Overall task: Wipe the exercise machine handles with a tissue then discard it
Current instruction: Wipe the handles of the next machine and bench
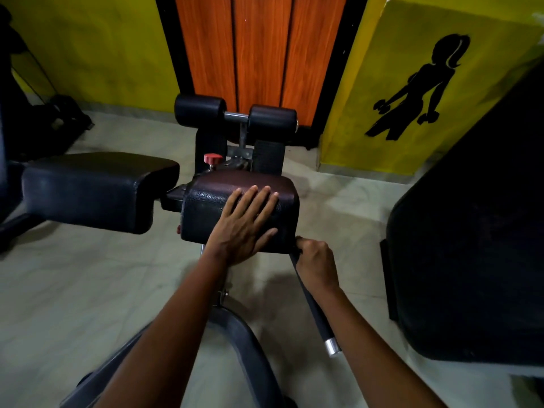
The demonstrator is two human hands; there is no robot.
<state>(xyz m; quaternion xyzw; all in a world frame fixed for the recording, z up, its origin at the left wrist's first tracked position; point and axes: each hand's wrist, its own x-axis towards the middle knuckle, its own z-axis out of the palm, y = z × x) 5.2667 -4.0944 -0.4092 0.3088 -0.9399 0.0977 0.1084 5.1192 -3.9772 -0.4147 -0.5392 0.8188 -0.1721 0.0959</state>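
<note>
Single head cam, wide-angle, worn on the person, looking forward and down over both forearms. Close range: left hand (245, 223) sits near frame centre on the padded seat (206, 207), right hand (315, 260) at about 4 o'clock from it on the handle (319, 316). Foam rollers (235, 113) at 12 o'clock, farther out. Orange door (259, 48) and yellow wall (88, 45) fill the top edge, so the view reaches wall height. Straight lines bow near the edges. No second view, no overlap to report.

free: floor (88, 290) left | blocked: dark panel (471, 231) right, pad (88, 189) left
</note>
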